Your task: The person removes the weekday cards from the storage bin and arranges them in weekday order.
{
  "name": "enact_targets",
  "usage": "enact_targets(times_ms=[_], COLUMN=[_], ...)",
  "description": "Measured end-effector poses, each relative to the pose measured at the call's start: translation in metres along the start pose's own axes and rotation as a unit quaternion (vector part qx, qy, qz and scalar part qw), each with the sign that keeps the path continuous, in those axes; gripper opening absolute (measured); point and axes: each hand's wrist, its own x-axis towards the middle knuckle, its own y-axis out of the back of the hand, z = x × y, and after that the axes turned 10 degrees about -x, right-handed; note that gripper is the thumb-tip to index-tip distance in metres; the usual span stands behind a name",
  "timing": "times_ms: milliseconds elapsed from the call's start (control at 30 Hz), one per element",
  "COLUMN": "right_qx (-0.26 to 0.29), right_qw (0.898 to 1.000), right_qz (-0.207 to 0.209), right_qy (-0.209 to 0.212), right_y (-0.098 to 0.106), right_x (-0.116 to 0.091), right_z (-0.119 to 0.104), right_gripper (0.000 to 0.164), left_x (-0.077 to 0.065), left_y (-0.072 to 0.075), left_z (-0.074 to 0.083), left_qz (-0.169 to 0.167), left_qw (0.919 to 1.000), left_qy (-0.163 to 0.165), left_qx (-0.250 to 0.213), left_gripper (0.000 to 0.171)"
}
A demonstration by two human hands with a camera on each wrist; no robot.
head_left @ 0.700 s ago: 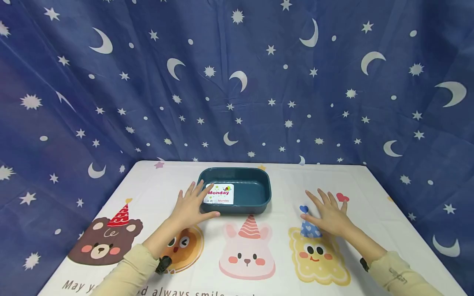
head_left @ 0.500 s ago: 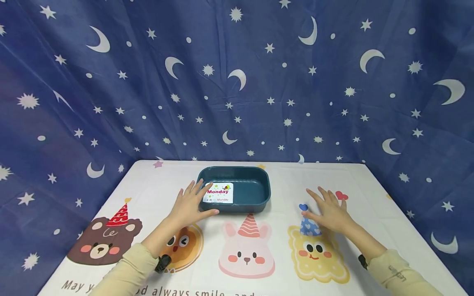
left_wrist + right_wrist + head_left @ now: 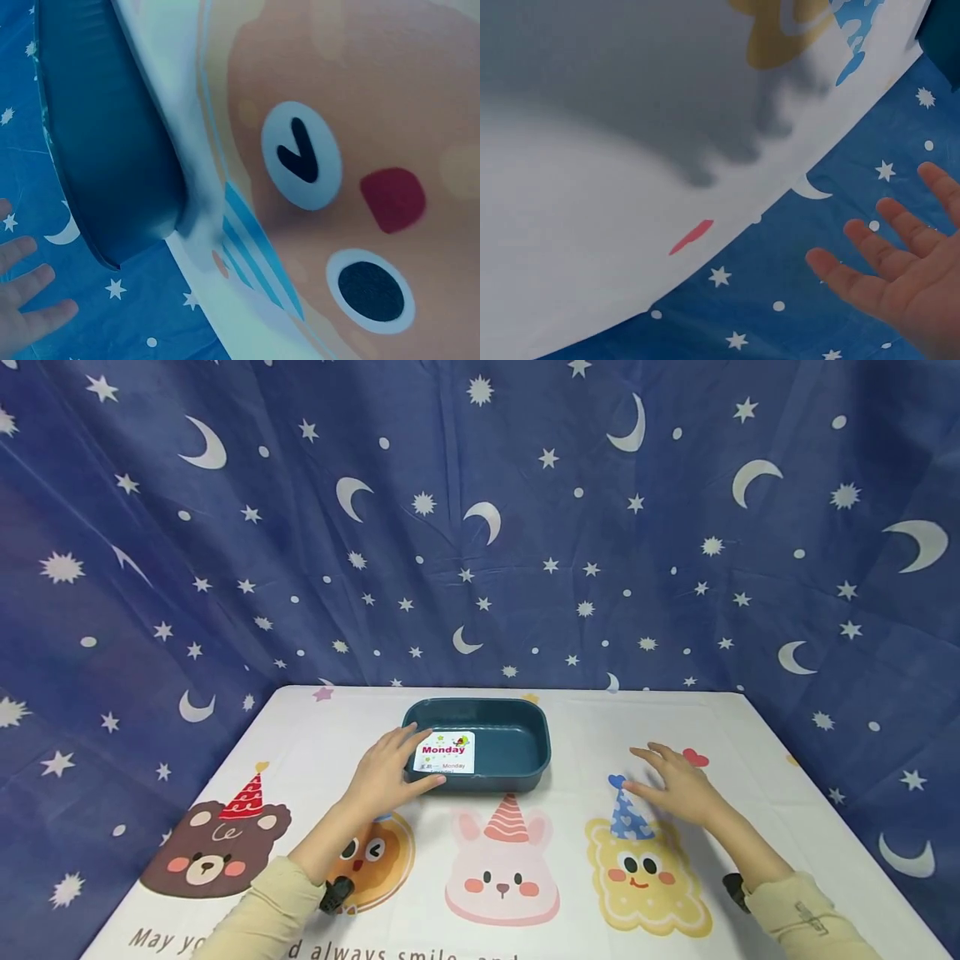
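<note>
A dark teal rectangular tray (image 3: 517, 747) sits at the far middle of the table. In its left part lies a white card (image 3: 448, 750) with "Monday" printed on it. My left hand (image 3: 378, 783) hovers by the tray's left front corner and holds nothing. The left wrist view has its fingers (image 3: 30, 289) apart from the tray wall (image 3: 112, 127). Farther right, my right hand (image 3: 678, 789) is above the tablecloth, beside the printed blue hat, with nothing in it. Its spread fingers (image 3: 870, 251) appear in the right wrist view.
The white tablecloth (image 3: 577, 877) carries printed cartoon faces: a brown bear (image 3: 217, 852), a pink rabbit (image 3: 501, 881) and a yellow biscuit (image 3: 648, 893). Behind the table hangs a blue curtain (image 3: 517, 510) with moons and stars. A black wrist device (image 3: 337, 894) is under the left sleeve.
The fingers of both hands have drawn closer together. My right hand has shifted slightly to the right. The tray and card stay in place.
</note>
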Motion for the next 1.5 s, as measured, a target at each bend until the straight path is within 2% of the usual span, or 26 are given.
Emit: enact_targets(times_ms=[267,467,800,967,1167,1300,1500], right_qx=[0.062,0.089,0.124,0.158,0.213,0.242,0.266], right_qw=[0.998,0.995,0.992,0.987,0.976,0.969,0.963], right_qz=[0.005,0.021,0.023,0.033,0.045,0.046,0.038], right_qy=[-0.013,-0.028,-0.023,-0.022,-0.018,-0.011,-0.009], right_y=[-0.002,-0.003,-0.005,-0.003,-0.006,-0.007,-0.007], right_x=[0.002,0.006,0.010,0.022,0.031,0.034,0.045], right_z=[-0.001,-0.004,-0.022,-0.038,-0.061,-0.073,-0.088], right_gripper=[0.051,0.043,0.036,0.034,0.030,0.028,0.029], left_x=[0.002,0.003,-0.003,-0.001,0.002,0.004,0.010], left_y=[0.001,0.000,-0.006,0.000,0.008,0.005,0.002], left_z=[0.001,0.001,-0.004,-0.012,-0.023,-0.028,-0.038], left_qz=[0.045,0.077,0.105,0.118,0.116,0.112,0.126], left_qw=[0.9987,0.9959,0.9905,0.9868,0.9769,0.9661,0.9502], left_qy=[0.001,0.006,0.032,0.045,0.101,0.137,0.175], left_qx=[-0.024,-0.048,-0.083,-0.100,-0.149,-0.187,-0.225], left_gripper=[0.054,0.039,0.032,0.031,0.033,0.034,0.032])
